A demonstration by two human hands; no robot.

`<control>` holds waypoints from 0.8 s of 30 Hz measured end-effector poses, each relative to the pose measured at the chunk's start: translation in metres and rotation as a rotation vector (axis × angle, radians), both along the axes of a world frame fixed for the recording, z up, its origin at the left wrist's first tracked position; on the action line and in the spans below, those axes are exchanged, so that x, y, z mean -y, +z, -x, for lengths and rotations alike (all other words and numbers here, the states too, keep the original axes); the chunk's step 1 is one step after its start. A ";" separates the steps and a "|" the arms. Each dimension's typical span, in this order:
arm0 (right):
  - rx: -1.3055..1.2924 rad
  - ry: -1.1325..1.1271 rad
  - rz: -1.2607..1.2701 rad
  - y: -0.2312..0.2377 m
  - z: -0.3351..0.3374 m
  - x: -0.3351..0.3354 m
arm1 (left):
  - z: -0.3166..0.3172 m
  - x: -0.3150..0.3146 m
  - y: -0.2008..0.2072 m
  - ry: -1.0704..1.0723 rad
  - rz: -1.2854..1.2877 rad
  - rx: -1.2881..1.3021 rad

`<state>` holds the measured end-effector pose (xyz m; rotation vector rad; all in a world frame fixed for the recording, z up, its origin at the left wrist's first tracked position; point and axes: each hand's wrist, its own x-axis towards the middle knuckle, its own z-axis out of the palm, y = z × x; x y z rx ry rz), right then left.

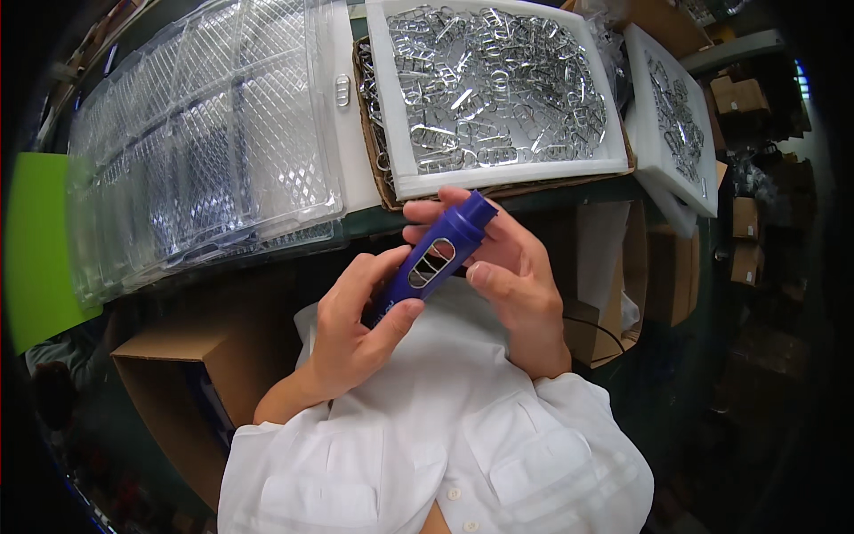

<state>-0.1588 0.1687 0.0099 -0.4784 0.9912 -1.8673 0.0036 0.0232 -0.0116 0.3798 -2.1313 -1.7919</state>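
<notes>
My left hand [356, 316] is closed round the lower part of a purple-blue plastic tube-shaped housing [409, 298], which tilts up to the right. A silver oval metal frame with crossbars [433, 262] sits in the window on the housing's side. At the narrower upper end, my right hand [520, 280] is cupped with its fingers apart, some of them behind the housing. Its thumb stands off to the side; whether its fingers touch the housing is hard to see. Beyond my hands, a white foam tray [511, 173] holds many similar silver oval frames [498, 89].
Clear plastic trays [205, 133] are stacked at the left, beside a bright green sheet [40, 249]. One loose oval frame [342, 90] lies near the foam tray. A second foam tray [640, 116] leans at the right. Cardboard boxes [169, 356] stand below the table's edge.
</notes>
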 end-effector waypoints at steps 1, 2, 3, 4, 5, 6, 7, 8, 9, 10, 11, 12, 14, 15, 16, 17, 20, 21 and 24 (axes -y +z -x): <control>-0.032 0.012 0.011 -0.006 -0.002 -0.003 | 0.000 0.001 0.004 0.020 0.138 -0.033; -0.026 0.009 -0.012 -0.003 -0.003 -0.003 | 0.000 0.002 0.006 0.022 0.148 -0.044; -0.016 0.006 -0.040 -0.001 -0.004 -0.004 | -0.001 0.000 0.007 0.024 0.154 -0.051; -0.005 0.003 -0.068 0.001 -0.005 -0.005 | -0.001 -0.001 0.008 0.026 0.159 -0.057; -0.025 0.002 -0.061 0.001 -0.005 -0.006 | 0.000 -0.001 0.008 0.032 0.147 -0.070; -0.017 0.004 -0.059 0.000 -0.005 -0.006 | -0.001 -0.001 0.008 0.036 0.103 -0.062; -0.009 0.005 -0.057 0.000 -0.005 -0.006 | -0.001 -0.001 0.007 0.039 0.060 -0.054; -0.001 0.006 -0.056 0.000 -0.005 -0.006 | -0.001 -0.002 0.006 0.041 0.015 -0.046; -0.008 0.011 -0.059 -0.001 -0.005 -0.006 | -0.001 -0.002 0.007 0.043 0.010 -0.045; -0.016 0.015 -0.063 -0.003 -0.004 -0.006 | -0.001 -0.002 0.007 0.046 0.005 -0.045; -0.023 0.020 -0.066 -0.004 -0.004 -0.006 | -0.001 -0.002 0.008 0.049 0.000 -0.044; -0.023 0.016 -0.067 -0.004 -0.004 -0.006 | -0.001 -0.001 0.010 0.042 -0.012 -0.029; -0.022 0.011 -0.068 -0.004 -0.003 -0.006 | -0.001 -0.001 0.014 0.032 -0.036 0.000; -0.018 0.005 -0.063 -0.005 -0.004 -0.006 | -0.002 -0.001 0.018 0.023 -0.048 0.017; -0.015 -0.001 -0.058 -0.007 -0.003 -0.006 | -0.001 -0.001 0.021 0.015 -0.060 0.033; -0.012 -0.007 -0.053 -0.008 -0.003 -0.006 | 0.000 -0.001 0.023 0.007 -0.072 0.049; -0.009 -0.010 -0.037 -0.010 -0.006 -0.006 | -0.004 -0.004 0.023 0.013 -0.062 0.033; -0.006 -0.006 -0.029 -0.010 -0.007 -0.006 | -0.006 -0.005 0.022 0.017 -0.065 0.026; -0.007 0.000 -0.015 -0.010 -0.009 -0.006 | -0.011 -0.008 0.021 0.025 -0.070 0.024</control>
